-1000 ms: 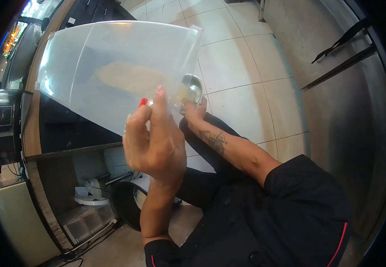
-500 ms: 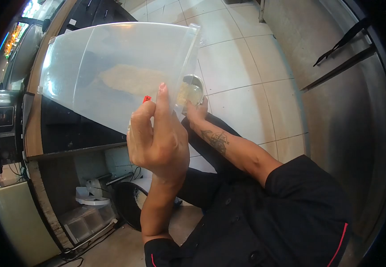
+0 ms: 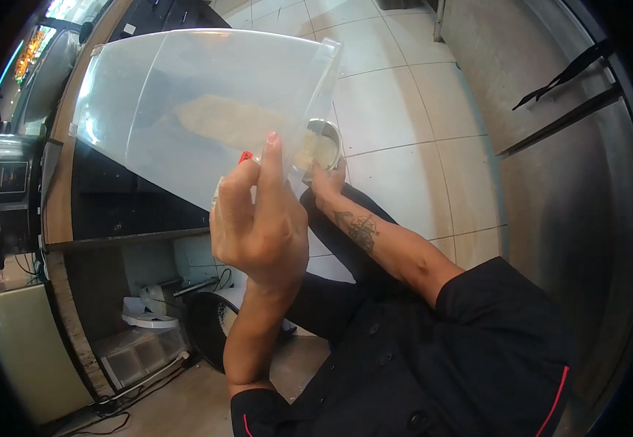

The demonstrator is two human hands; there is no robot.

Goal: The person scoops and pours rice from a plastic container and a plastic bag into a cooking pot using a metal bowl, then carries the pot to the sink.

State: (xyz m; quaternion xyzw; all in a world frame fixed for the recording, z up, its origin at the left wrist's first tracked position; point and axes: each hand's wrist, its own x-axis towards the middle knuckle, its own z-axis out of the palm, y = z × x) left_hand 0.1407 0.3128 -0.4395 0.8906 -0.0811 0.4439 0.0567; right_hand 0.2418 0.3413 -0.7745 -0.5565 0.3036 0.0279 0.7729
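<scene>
A large translucent plastic bin (image 3: 149,80) is held up in front of me, with a pale heap (image 3: 229,120) showing through its wall. My left hand (image 3: 258,218) is at the near side of the bin, fingers bent and one fingertip pressed on the plastic; its thumb is hidden. A small red tag (image 3: 245,156) shows beside those fingers. Beyond the bin's right edge, my right hand (image 3: 326,178) grips a round metal bowl (image 3: 336,138) containing pale grains. Part of the bowl is seen through the bin's clear edge.
A dark-fronted counter (image 3: 112,197) runs along the left, with a black and silver appliance (image 3: 10,189) on it. Below are a black bucket (image 3: 203,328), clear plastic drawers (image 3: 141,357) and cables (image 3: 138,397). A stainless steel cabinet (image 3: 571,204) stands right of the tiled floor (image 3: 389,109).
The view has shifted slightly. The bowl's opening shows a little more beside the bin's edge, and both hands keep nearly the same pose.
</scene>
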